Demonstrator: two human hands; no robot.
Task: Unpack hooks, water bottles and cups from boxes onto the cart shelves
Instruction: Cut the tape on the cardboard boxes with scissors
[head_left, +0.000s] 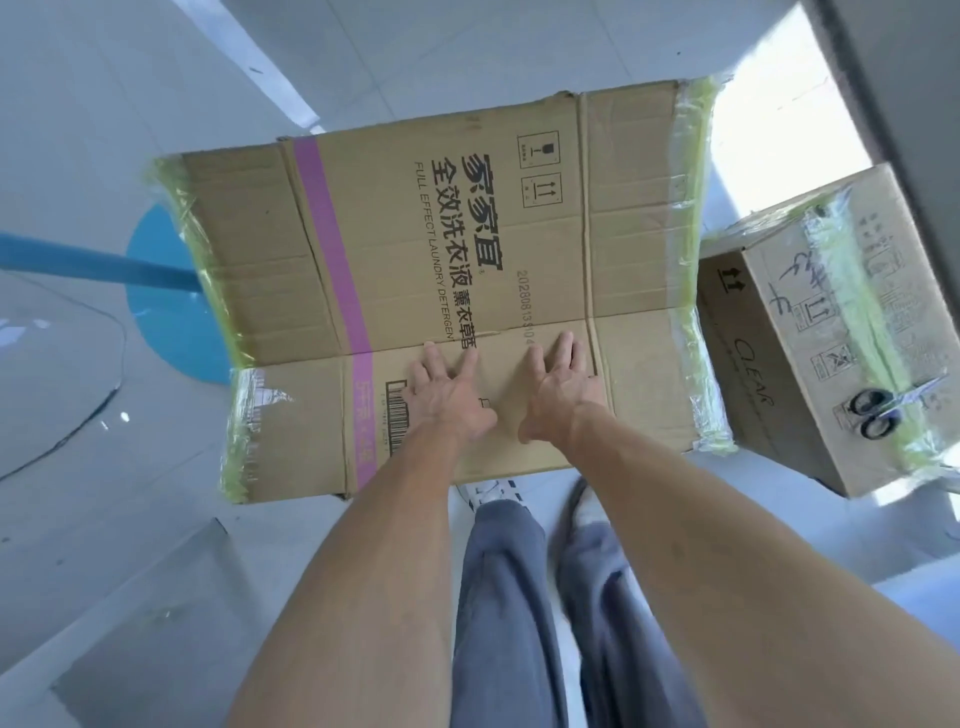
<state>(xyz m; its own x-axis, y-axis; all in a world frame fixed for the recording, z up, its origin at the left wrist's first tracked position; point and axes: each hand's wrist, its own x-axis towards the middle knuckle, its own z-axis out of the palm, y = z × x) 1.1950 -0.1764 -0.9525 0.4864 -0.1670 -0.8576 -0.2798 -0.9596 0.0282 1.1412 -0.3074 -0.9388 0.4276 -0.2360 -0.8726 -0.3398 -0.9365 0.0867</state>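
Detergent carton (467, 270) on floor, taped shut. Left hand (447, 395), right hand (558, 392) flat on near top, fingers spread, holding nothing. Second carton (831, 338) alongside, sealed, scissors (878, 410) on top. Unpacking not begun; cart unseen.

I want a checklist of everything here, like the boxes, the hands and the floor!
Surface: pale tiled floor.
Job's things: large taped laundry detergent box, closed; smaller taped box at its right, closed.
Clutter: scissors lying on the smaller box.
Grippers: left hand and right hand press flat, fingers spread, on the large box.
Cables: nothing seen.
Surroundings: blue round base with post at left; glass tabletop edge at lower left.
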